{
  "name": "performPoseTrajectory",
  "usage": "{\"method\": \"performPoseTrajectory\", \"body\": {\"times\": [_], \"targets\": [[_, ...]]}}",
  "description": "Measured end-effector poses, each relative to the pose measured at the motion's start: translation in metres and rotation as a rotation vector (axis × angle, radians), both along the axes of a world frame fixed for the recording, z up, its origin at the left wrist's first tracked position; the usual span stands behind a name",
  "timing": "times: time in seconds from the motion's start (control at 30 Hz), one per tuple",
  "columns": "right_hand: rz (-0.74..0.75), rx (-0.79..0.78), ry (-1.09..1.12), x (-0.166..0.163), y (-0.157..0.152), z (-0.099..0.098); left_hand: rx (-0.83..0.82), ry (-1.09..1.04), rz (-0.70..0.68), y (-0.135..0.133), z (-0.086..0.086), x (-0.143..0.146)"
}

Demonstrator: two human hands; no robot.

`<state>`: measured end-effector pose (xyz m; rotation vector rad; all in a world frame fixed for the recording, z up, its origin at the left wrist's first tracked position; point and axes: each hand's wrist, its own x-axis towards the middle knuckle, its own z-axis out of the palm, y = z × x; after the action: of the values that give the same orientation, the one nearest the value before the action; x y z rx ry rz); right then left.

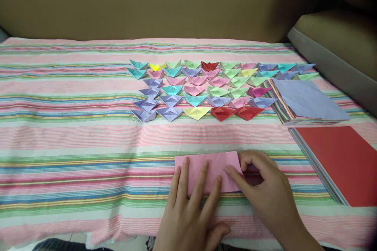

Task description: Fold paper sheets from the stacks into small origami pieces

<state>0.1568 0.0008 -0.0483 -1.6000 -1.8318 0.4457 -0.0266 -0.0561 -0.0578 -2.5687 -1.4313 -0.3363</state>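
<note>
A folded pink sheet of paper (216, 164) lies flat as a rectangle on the striped cloth in front of me. Across its left and middle part my left hand (191, 208) rests with spread fingers, pressing on the paper. My right hand (265, 184) pinches the sheet's right end, thumb on top and the index finger at the edge. The other fingers of that hand curl underneath and are partly hidden.
Rows of small folded paper boats (194, 90) in several colours stand beyond the hands. To the right lie a stack of paper with a lilac top sheet (312, 100) and another with a red top sheet (338, 160). A cushioned armrest (332, 55) borders the striped cloth (73, 137).
</note>
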Motion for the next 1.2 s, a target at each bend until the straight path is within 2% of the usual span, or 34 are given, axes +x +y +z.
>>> {"method": "performPoseTrajectory", "body": {"times": [0.1, 0.27, 0.5, 0.57, 0.67, 0.77, 0.97, 1.2], "targets": [[-0.047, 0.001, 0.025, 0.001, 0.000, -0.001, -0.003, 0.008, 0.005, 0.000, 0.000, 0.000], [0.031, 0.047, 0.011, 0.002, 0.002, -0.001, -0.001, 0.012, -0.007, 0.001, 0.000, -0.001], [0.064, 0.070, -0.060, 0.005, 0.003, 0.000, 0.004, -0.004, 0.007, 0.001, 0.002, 0.000], [0.123, 0.146, -0.095, 0.007, 0.003, 0.004, -0.014, -0.007, 0.006, 0.001, 0.003, 0.001], [0.348, 0.240, -0.177, 0.010, 0.002, 0.012, -0.038, -0.013, 0.016, 0.000, 0.005, 0.002], [0.536, 0.203, -0.209, 0.012, -0.001, 0.018, -0.048, -0.021, 0.027, -0.001, 0.005, 0.003], [0.566, 0.193, -0.249, 0.011, -0.008, 0.017, -0.035, -0.037, 0.027, -0.002, 0.001, 0.002], [0.679, 0.218, -0.364, 0.015, -0.016, 0.016, -0.059, -0.016, 0.033, -0.002, 0.004, 0.004]]}}
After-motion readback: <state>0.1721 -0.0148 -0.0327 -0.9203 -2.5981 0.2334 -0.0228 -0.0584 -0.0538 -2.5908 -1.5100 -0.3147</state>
